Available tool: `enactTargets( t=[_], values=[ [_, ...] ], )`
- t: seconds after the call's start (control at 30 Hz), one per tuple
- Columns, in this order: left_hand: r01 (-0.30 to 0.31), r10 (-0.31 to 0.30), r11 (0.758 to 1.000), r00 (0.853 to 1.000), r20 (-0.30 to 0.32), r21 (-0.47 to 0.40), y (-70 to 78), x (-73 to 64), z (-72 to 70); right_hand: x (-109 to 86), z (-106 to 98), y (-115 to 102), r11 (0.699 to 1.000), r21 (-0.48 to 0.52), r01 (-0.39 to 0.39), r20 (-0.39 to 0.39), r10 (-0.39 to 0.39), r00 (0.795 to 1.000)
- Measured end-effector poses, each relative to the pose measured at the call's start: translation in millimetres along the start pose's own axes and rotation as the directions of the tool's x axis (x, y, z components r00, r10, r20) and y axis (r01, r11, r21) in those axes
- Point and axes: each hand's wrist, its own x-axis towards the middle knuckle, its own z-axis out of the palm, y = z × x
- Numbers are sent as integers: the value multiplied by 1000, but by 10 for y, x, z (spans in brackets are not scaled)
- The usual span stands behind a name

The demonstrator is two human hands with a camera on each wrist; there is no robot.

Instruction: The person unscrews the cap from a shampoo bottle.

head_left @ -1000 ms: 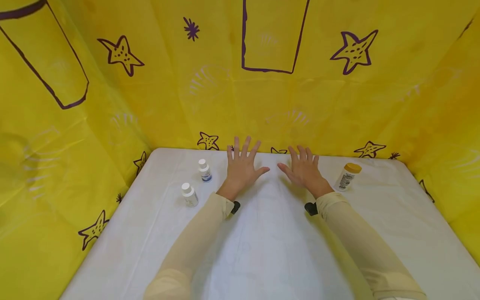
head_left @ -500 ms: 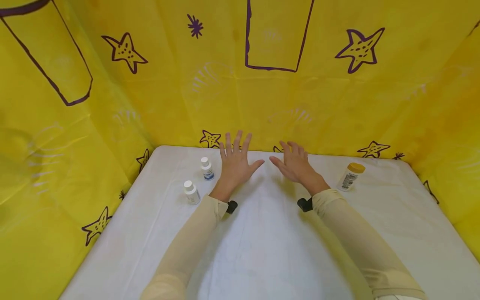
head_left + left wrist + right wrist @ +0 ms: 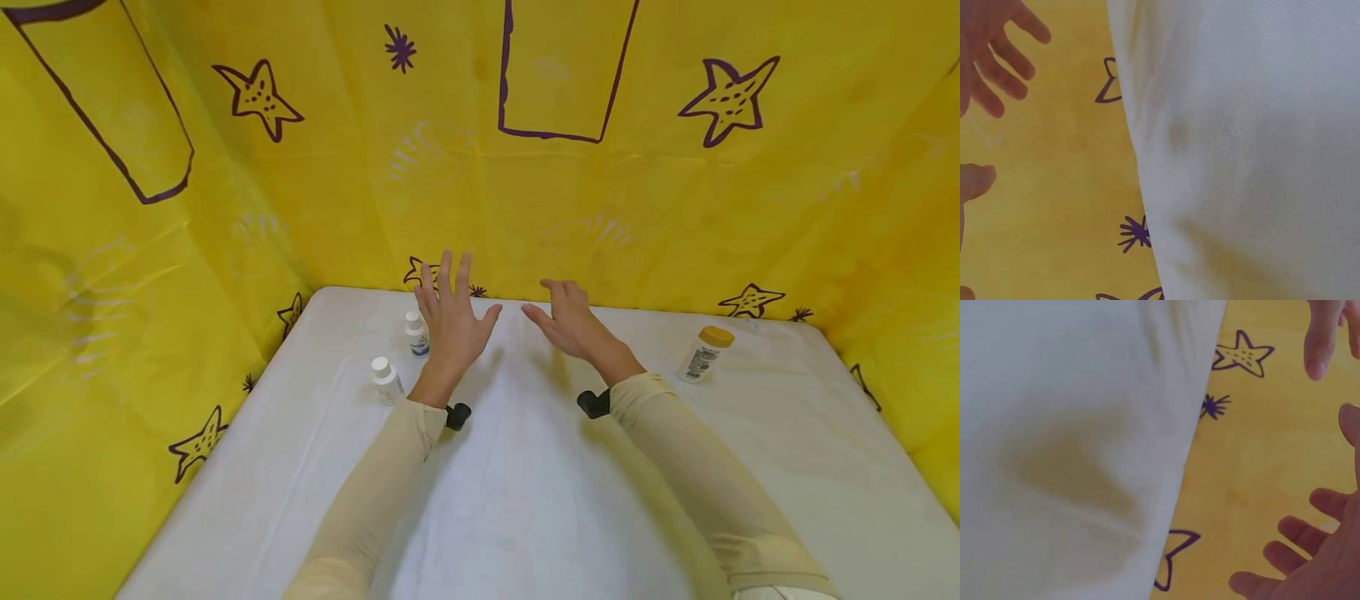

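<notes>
My left hand (image 3: 452, 329) is held over the far part of the table with its fingers spread and nothing in it. Beside it stand a small white bottle with a blue-marked label (image 3: 417, 340), partly overlapped by the hand, and a second white-capped bottle (image 3: 386, 380) nearer me. To the right, my right hand (image 3: 573, 323) hovers with its thumb pointing at the left one, also holding nothing. The left wrist view catches the right hand's fingers (image 3: 1004, 72) and the left thumb (image 3: 977, 181). In the right wrist view, the right hand (image 3: 1310, 556) shows extended fingers.
A white bottle with a yellow cap (image 3: 703, 357) stands toward the right side of the white-covered table (image 3: 510, 500). Yellow sheets (image 3: 480, 192) with purple starfish drawings rise behind and on both sides. A black wrist camera (image 3: 593, 404) sits under the right sleeve.
Both hands have drifted left, the left one also rising a little until it overlaps the blue-marked bottle. The right hand has turned, its fingers now closer together. The bottles stay where they stood.
</notes>
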Motion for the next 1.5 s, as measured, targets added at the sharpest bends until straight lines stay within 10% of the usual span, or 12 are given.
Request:
enactTargets(
  t=[0.23, 0.7, 0.97, 1.5],
  values=[
    [116, -126, 989, 987, -97, -96, -94, 5, -62, 74, 24, -185, 998, 56, 29, 11, -30, 999],
    [327, -377, 904, 913, -153, -276, -312, -36, -27, 200, 134, -459, 977, 202, 72, 9, -75, 997],
    [475, -530, 804, 845, -69, -356, -461, -101, 15, 260, 266, -625, 960, 271, 68, 11, -73, 997],
    [587, -629, 682, 775, 60, -437, -540, -122, 21, 440, 467, -889, 956, 231, 178, 8, -185, 983]
  ],
)
